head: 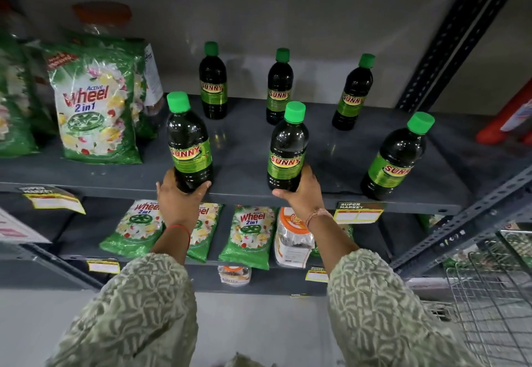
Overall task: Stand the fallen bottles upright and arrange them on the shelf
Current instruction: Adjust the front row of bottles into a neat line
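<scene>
Six dark bottles with green caps stood upright on the grey shelf (244, 147), three along the back and three near the front lip, none lying down that I could see. The person had a hand on each of two front ones: the left hand (180, 196) was wrapped around the base of the front-left bottle (188, 142), and the right hand (300, 192) was cupped around the foot of the front-middle bottle (288, 147). The front-right bottle (395, 156) stood alone, well apart from both hands.

They looked full nearly to the neck, so I judged them fairly heavy for their size and bottom-weighted once standing. The walls seemed to be stiff, glossy plastic, probably a bit slick below the label. Gripping low around the base seemed sound for sliding them along the shelf; for lifting, I would have taken the labelled waist, where the paper gives more friction. A detergent pouch (96, 104) stood to the left.
</scene>
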Demonstrator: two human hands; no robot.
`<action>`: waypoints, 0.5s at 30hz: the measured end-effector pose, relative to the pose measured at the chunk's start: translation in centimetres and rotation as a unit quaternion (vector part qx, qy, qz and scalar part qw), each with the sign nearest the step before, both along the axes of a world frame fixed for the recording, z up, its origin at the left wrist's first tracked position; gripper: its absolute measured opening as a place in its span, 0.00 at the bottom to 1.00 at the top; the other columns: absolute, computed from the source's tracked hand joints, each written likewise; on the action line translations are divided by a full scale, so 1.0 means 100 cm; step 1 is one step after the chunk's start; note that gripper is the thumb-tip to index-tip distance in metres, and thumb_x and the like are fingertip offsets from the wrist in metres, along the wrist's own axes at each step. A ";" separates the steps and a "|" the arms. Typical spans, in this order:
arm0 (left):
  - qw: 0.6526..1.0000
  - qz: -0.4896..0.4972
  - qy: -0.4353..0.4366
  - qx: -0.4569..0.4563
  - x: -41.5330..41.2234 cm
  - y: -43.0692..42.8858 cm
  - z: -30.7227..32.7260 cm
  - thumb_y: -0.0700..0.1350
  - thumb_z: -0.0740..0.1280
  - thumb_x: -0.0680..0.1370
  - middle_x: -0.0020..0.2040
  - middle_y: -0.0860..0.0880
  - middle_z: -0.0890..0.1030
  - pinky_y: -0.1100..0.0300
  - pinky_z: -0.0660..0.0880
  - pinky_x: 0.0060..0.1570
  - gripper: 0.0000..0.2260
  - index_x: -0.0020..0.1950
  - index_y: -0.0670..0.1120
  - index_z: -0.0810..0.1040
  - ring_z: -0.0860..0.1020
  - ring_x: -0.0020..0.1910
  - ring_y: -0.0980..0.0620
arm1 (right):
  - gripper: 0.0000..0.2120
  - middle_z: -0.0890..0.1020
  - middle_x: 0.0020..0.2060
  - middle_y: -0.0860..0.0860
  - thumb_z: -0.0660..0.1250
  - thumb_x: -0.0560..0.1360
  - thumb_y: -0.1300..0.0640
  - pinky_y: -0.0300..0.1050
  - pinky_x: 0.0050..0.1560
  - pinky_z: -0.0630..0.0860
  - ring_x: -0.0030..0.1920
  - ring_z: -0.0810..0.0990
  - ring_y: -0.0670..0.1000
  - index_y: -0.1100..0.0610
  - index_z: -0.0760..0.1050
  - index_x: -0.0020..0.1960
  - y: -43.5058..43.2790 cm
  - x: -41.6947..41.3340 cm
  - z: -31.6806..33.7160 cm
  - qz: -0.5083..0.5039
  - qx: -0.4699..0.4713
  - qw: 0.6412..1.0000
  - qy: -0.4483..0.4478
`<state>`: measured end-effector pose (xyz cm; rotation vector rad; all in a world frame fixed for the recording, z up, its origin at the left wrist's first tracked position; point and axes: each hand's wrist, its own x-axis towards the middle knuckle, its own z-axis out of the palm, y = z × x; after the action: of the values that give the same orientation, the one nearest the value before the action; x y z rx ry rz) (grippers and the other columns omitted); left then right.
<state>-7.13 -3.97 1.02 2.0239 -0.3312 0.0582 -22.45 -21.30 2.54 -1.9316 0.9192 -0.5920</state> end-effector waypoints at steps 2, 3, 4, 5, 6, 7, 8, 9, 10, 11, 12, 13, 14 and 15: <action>1.000 -0.003 0.019 -0.017 0.001 0.004 0.003 0.48 0.77 0.62 0.52 0.39 0.82 0.41 0.74 0.58 0.25 0.55 0.43 0.74 0.78 0.53 0.38 | 0.33 0.75 0.58 0.59 0.77 0.63 0.62 0.47 0.60 0.71 0.60 0.74 0.57 0.59 0.66 0.63 0.001 0.000 0.001 -0.002 0.005 1.000 -0.005; 1.000 -0.002 0.022 -0.022 0.000 0.005 0.005 0.47 0.77 0.62 0.53 0.39 0.81 0.44 0.76 0.55 0.26 0.55 0.43 0.73 0.78 0.53 0.38 | 0.32 0.76 0.59 0.59 0.76 0.63 0.63 0.45 0.58 0.70 0.60 0.74 0.57 0.60 0.66 0.63 0.002 0.000 0.001 -0.003 0.009 1.000 -0.008; 0.999 -0.002 0.022 -0.024 0.000 0.006 0.007 0.46 0.77 0.62 0.54 0.39 0.80 0.46 0.76 0.54 0.26 0.56 0.43 0.73 0.77 0.54 0.39 | 0.32 0.76 0.59 0.59 0.76 0.63 0.63 0.44 0.57 0.70 0.60 0.74 0.57 0.60 0.66 0.63 0.003 0.000 0.002 -0.003 0.010 1.000 -0.009; 0.999 -0.005 0.025 -0.026 0.000 0.006 0.008 0.46 0.78 0.62 0.55 0.39 0.80 0.48 0.76 0.54 0.27 0.57 0.43 0.72 0.77 0.54 0.40 | 0.32 0.76 0.59 0.59 0.76 0.64 0.63 0.43 0.57 0.69 0.60 0.75 0.57 0.60 0.65 0.63 0.003 0.000 0.002 -0.003 0.011 1.000 -0.008; 0.999 -0.009 0.030 -0.029 0.000 0.006 0.009 0.45 0.78 0.62 0.56 0.39 0.80 0.49 0.76 0.54 0.27 0.57 0.42 0.72 0.77 0.54 0.40 | 0.32 0.76 0.59 0.59 0.76 0.64 0.63 0.43 0.57 0.69 0.60 0.75 0.57 0.61 0.65 0.63 0.003 -0.001 0.002 -0.004 0.010 1.000 -0.006; 0.999 -0.013 0.036 -0.031 0.001 0.006 0.010 0.45 0.78 0.62 0.56 0.39 0.79 0.50 0.75 0.54 0.27 0.57 0.42 0.71 0.77 0.55 0.41 | 0.32 0.76 0.59 0.59 0.76 0.64 0.63 0.43 0.57 0.69 0.60 0.75 0.57 0.61 0.65 0.63 0.002 -0.001 0.003 -0.005 0.009 1.000 -0.002; 0.999 -0.018 0.039 -0.033 0.002 0.007 0.009 0.44 0.78 0.62 0.56 0.40 0.79 0.50 0.75 0.54 0.27 0.57 0.42 0.71 0.77 0.55 0.41 | 0.32 0.76 0.59 0.59 0.76 0.64 0.63 0.42 0.56 0.69 0.60 0.74 0.57 0.61 0.65 0.64 0.002 -0.001 0.003 -0.006 0.008 1.000 0.002; 0.998 -0.024 0.041 -0.030 0.002 0.009 0.009 0.44 0.78 0.62 0.56 0.40 0.79 0.49 0.75 0.55 0.27 0.57 0.43 0.72 0.77 0.55 0.41 | 0.32 0.76 0.60 0.59 0.76 0.64 0.63 0.42 0.56 0.68 0.60 0.74 0.57 0.62 0.65 0.63 0.001 -0.002 0.003 -0.007 0.007 1.000 0.006; 0.998 -0.031 0.040 -0.026 0.003 0.011 0.008 0.44 0.78 0.61 0.56 0.40 0.80 0.48 0.75 0.56 0.27 0.57 0.43 0.72 0.77 0.55 0.41 | 0.32 0.76 0.60 0.59 0.75 0.65 0.63 0.42 0.56 0.68 0.61 0.74 0.57 0.62 0.65 0.64 0.001 -0.002 0.004 -0.007 0.005 1.000 0.009; 0.998 -0.037 0.038 -0.020 0.003 0.012 0.007 0.43 0.78 0.62 0.57 0.41 0.80 0.48 0.75 0.57 0.27 0.57 0.44 0.72 0.77 0.56 0.42 | 0.32 0.76 0.60 0.59 0.75 0.65 0.63 0.42 0.56 0.68 0.61 0.74 0.57 0.62 0.65 0.64 0.000 -0.002 0.005 -0.008 0.005 1.000 0.011; 0.998 -0.043 0.032 -0.016 0.004 0.014 0.005 0.42 0.77 0.62 0.57 0.41 0.80 0.48 0.75 0.57 0.27 0.58 0.45 0.72 0.77 0.57 0.42 | 0.32 0.76 0.60 0.59 0.75 0.65 0.62 0.42 0.56 0.68 0.61 0.74 0.57 0.62 0.65 0.64 0.000 -0.003 0.005 -0.007 0.005 1.000 0.013; 0.998 -0.047 0.031 -0.011 0.004 0.015 0.005 0.41 0.77 0.63 0.57 0.42 0.81 0.49 0.75 0.58 0.26 0.59 0.45 0.73 0.78 0.57 0.43 | 0.32 0.76 0.60 0.59 0.75 0.65 0.62 0.41 0.56 0.68 0.61 0.74 0.57 0.62 0.65 0.64 0.000 -0.003 0.005 -0.007 0.005 1.000 0.014; 0.998 -0.048 0.029 -0.008 0.004 0.016 0.005 0.41 0.76 0.64 0.57 0.42 0.81 0.50 0.74 0.59 0.25 0.59 0.45 0.73 0.78 0.57 0.43 | 0.32 0.76 0.60 0.59 0.75 0.65 0.62 0.41 0.56 0.68 0.61 0.74 0.57 0.62 0.65 0.64 0.001 -0.003 0.006 -0.007 0.005 1.000 0.014; 0.998 -0.048 0.032 -0.006 0.004 0.016 0.005 0.41 0.76 0.65 0.58 0.42 0.81 0.50 0.74 0.59 0.25 0.60 0.45 0.73 0.78 0.57 0.43 | 0.31 0.76 0.60 0.59 0.75 0.65 0.62 0.41 0.55 0.68 0.61 0.74 0.57 0.62 0.65 0.64 0.001 -0.003 0.006 -0.007 0.006 1.000 0.014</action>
<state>-6.74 -2.33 1.57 1.9905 -0.3870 -0.0644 -22.73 -21.22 3.11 -1.9278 0.9538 -0.5667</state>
